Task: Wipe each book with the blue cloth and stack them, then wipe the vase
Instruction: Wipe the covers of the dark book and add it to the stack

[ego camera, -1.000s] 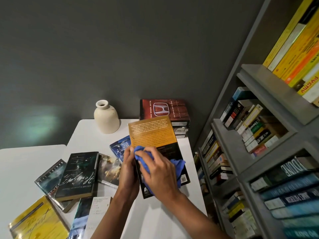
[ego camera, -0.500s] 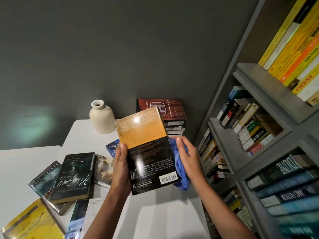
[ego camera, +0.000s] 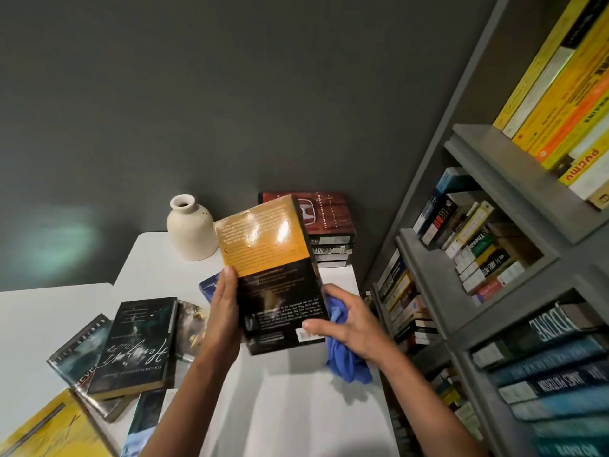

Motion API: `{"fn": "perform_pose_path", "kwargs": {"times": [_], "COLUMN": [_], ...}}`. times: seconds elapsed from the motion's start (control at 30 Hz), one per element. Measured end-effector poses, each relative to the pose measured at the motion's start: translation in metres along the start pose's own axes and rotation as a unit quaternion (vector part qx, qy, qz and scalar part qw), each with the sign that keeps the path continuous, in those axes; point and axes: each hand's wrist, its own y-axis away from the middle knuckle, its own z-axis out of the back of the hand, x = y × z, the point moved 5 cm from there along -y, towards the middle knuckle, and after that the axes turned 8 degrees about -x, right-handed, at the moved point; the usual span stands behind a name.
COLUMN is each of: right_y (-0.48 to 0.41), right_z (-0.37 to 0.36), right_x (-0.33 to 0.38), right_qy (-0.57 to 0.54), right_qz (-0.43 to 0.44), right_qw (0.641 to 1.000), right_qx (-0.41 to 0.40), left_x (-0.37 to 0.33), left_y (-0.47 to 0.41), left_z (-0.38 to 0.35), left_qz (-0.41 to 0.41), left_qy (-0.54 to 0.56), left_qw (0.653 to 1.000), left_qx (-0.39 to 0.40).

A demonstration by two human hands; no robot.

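Nearest me, the left hand (ego camera: 224,311) grips one edge of the orange-and-black book (ego camera: 273,268), held off the white table (ego camera: 296,407), while the right hand (ego camera: 349,328) bunches the blue cloth (ego camera: 346,361) against the other edge. That glossy cover could slip and drop onto the loose books (ego camera: 138,341) below; farther back, swinging it toward the stack (ego camera: 329,225) could clip the vase (ego camera: 191,232) near it.

We have a single view, worn on the head. It looks forward and down, close over the white table (ego camera: 296,407), toward the grey wall (ego camera: 230,94), with the bookshelf (ego camera: 514,166) along the right.
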Motion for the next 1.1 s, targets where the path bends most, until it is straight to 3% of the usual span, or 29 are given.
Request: {"fn": "perform_pose_path", "kwargs": {"times": [0.1,0.27,0.4,0.5,0.6,0.67,0.7,0.77,0.87,0.97,1.1], "right_y": [-0.007,-0.012,-0.011,-0.012,-0.017,-0.021,-0.025,-0.034,-0.055,-0.089,-0.141], "right_z": [0.020,0.032,0.030,0.032,0.045,0.053,0.058,0.070,0.090,0.109,0.127], "right_x": [0.010,0.025,0.021,0.010,-0.012,-0.023,-0.028,-0.038,-0.043,-0.033,-0.031], "right_qy": [0.155,0.346,0.407,0.418,0.323,0.137,0.030,-0.111,-0.157,-0.187,-0.135], "right_qz": [0.089,0.203,0.229,0.211,0.117,0.020,-0.039,-0.152,-0.227,-0.211,-0.172], "right_qw": [0.978,0.903,0.860,0.847,0.895,0.950,0.960,0.946,0.936,0.933,0.934], "right_qx": [-0.112,-0.154,-0.206,-0.249,-0.285,-0.281,-0.277,-0.264,-0.218,-0.226,-0.281], "left_x": [-0.005,-0.023,-0.031,-0.026,-0.020,-0.021,-0.022,-0.023,-0.022,-0.027,-0.034], "left_y": [-0.010,-0.015,-0.020,-0.023,-0.027,-0.030,-0.034,-0.042,-0.063,-0.091,-0.144], "left_z": [-0.001,-0.001,-0.006,-0.007,-0.010,-0.014,-0.015,-0.019,-0.028,-0.049,-0.069], "left_qz": [0.034,0.186,0.196,0.203,0.169,0.134,0.118,0.090,0.062,0.041,-0.025], "left_qy": [-0.103,-0.006,0.016,0.042,0.035,0.033,0.032,0.026,0.025,0.000,-0.091], "left_qw": [0.994,0.983,0.980,0.978,0.984,0.988,0.989,0.991,0.993,0.993,0.993], "left_qx": [-0.001,-0.005,0.022,0.025,0.051,0.070,0.078,0.091,0.101,0.110,0.076]}}
